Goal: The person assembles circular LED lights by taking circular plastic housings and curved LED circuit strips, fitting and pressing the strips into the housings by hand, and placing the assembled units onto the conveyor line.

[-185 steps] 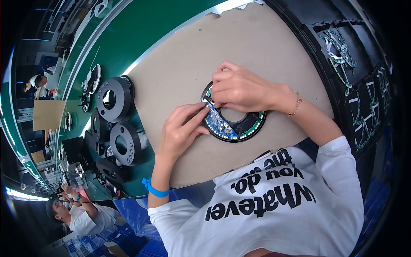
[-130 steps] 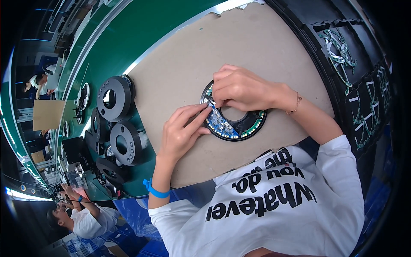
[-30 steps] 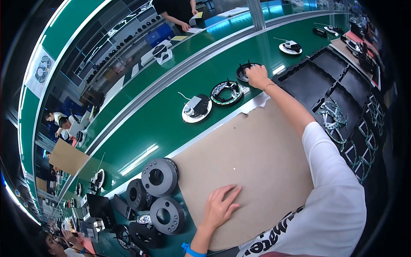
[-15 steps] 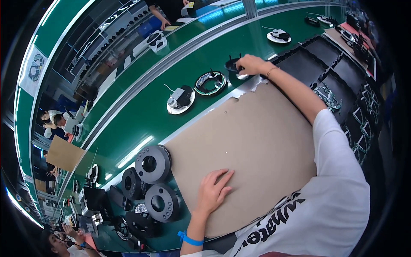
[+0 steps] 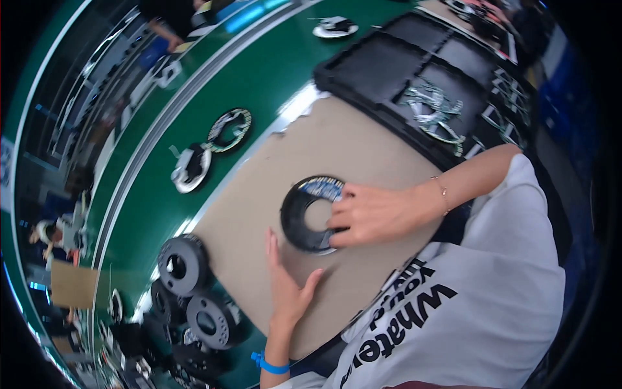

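Moved from bench (image 5: 152, 206) to over cardboard sheet (image 5: 382, 152): black ring housing (image 5: 295, 219), face up, blue circuit board (image 5: 321, 188) farthest; right side gripped, hidden by right hand (image 5: 379, 212); left hand (image 5: 289, 292) spread alongside.

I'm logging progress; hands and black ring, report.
Right hand grips black ring at its right side, over tan sheet. Left hand open beside it. Gray discs off left.

A head-worn wide fisheye faces down at close range, from above the near edge of the brown sheet (image 5: 363, 149).
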A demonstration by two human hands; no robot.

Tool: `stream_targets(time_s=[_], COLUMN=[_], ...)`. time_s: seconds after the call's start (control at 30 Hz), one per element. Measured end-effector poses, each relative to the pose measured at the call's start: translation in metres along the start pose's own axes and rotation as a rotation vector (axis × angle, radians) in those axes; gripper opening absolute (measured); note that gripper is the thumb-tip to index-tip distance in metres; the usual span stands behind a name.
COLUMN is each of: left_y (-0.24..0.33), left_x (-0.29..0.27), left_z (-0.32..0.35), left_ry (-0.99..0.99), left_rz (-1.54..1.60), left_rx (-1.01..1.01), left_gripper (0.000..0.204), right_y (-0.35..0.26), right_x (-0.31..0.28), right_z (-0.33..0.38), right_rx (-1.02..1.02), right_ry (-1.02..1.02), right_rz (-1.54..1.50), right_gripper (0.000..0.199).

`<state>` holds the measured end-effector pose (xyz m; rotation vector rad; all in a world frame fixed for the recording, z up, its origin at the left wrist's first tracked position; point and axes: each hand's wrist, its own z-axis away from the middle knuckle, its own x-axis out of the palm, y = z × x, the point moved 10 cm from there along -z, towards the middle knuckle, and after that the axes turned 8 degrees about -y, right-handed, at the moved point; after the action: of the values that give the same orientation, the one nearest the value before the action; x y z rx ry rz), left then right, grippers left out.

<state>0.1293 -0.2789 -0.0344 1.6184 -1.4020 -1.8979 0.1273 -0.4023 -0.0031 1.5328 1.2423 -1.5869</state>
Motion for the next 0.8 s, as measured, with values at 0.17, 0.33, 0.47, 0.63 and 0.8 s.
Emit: stream_targets(time_s=[0.17, 0.33, 0.47, 0.63, 0.8], left_y=[0.016, 0.031, 0.039, 0.036, 0.054], left_x=[0.031, 0.042, 0.047, 0.05, 0.062], left_z=[-0.012, -0.019, -0.022, -0.027, -0.03], left_ry=[-0.182, -0.207, -0.177, -0.154, -0.187], left_rz=[-0.144, -0.254, -0.303, -0.245, -0.368], left_rx=[0.056, 0.066, 0.108, 0.073, 0.154], left_gripper=[0.066, 0.033, 0.028, 0.022, 0.019], right_y=[0.03, 0.174, 0.172, 0.194, 0.21], right_x=[-0.051, -0.074, -0.037, -0.054, -0.102], right_z=[0.055, 0.18, 0.216, 0.23, 0.255], right_rx=[0.114, 0.787, 0.897, 0.983, 0.898], right_ry=[0.161, -0.115, -0.304, -0.1, 0.162], right_rz=[0.105, -0.004, -0.078, -0.141, -0.37], right_gripper=[0.027, 0.032, 0.033, 0.022, 0.014])
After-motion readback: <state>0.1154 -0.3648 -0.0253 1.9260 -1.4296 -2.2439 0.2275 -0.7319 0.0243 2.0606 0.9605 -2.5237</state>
